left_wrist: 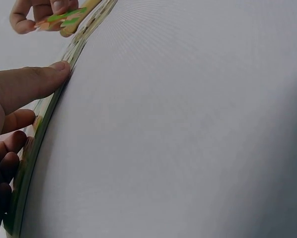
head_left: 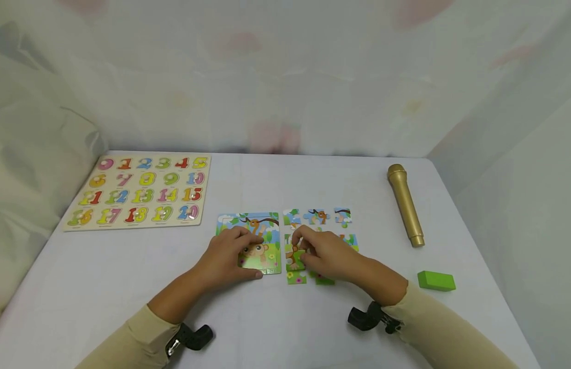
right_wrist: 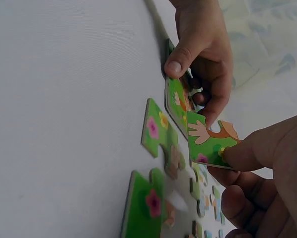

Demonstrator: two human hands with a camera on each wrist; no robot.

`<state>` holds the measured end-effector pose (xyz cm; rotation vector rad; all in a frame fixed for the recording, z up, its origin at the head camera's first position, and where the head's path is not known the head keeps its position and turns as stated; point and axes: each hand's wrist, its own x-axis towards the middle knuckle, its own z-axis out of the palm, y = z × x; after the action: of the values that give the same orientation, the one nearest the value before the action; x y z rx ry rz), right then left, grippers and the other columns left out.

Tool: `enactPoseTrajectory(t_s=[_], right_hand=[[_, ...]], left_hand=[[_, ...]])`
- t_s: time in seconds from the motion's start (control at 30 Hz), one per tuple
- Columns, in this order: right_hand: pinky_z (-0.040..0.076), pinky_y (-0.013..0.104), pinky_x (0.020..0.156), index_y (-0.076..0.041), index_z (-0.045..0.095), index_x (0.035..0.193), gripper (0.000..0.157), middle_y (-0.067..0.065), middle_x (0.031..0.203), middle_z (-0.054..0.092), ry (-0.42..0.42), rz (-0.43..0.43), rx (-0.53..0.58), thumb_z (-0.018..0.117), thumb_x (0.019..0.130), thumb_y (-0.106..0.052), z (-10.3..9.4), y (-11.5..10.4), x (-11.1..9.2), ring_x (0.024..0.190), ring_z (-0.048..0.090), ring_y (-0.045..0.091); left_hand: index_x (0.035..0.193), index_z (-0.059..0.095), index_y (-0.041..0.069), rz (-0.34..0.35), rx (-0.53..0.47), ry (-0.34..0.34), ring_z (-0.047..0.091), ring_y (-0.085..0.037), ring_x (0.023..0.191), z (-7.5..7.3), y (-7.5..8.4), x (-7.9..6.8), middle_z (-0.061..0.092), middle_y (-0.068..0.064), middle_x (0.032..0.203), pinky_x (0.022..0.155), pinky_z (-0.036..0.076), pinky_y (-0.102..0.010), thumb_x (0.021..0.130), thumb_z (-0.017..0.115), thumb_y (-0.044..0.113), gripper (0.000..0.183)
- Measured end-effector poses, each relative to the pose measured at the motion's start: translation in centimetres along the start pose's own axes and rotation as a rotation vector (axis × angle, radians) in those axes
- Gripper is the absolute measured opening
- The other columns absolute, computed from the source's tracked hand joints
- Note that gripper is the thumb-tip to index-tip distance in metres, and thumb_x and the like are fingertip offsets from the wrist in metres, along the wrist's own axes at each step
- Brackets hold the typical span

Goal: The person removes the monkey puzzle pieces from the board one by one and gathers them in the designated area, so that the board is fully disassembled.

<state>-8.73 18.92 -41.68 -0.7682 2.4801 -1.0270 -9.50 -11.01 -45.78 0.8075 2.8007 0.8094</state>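
Note:
My left hand rests on a square picture puzzle board, its fingers spread over the printed monkey and its thumb along the front edge. Just right of the board, my right hand pinches a jigsaw piece between thumb and fingers. That piece is green, with a pale monkey's hand and small flowers, and is held tilted above the table. Loose puzzle pieces lie in rough rows under and around the right hand, which hides several of them. A green piece with flowers lies close to the board in the right wrist view.
A wooden number board with coloured digits lies at the back left. On the right are a gold microphone and a green block. Pale curtains hang behind the white table.

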Motion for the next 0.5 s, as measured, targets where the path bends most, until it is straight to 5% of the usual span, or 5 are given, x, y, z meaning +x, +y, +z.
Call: enactPoseTrajectory(t_s=[0.27,0.5], right_hand=[[0.045,0.027,0.062,-0.019,0.057,0.12,0.025,-0.01,0.08,0.062,0.038,0.026,-0.02,0.063,0.101,-0.004,-0.2,1.2,-2.3,0.059,0.051,0.003],[0.046,0.026,0.063,-0.022,0.058,0.116,0.026,-0.012,0.084,0.059,0.064,0.05,-0.054,0.067,0.099,-0.004,-0.4,2.3,-4.1,0.063,0.049,0.004]], left_hand=[[0.136,0.072,0.02,-0.004,0.003,-0.008,0.056,-0.028,0.116,-0.1,0.1,0.1,0.061,-0.004,0.124,0.097,0.046,-0.057,0.074,0.099,0.045,0.072],[0.137,0.071,0.02,-0.004,0.003,-0.016,0.056,-0.026,0.117,0.0,-0.1,0.1,0.061,-0.003,0.124,0.097,0.045,-0.056,0.074,0.098,0.046,0.073]])
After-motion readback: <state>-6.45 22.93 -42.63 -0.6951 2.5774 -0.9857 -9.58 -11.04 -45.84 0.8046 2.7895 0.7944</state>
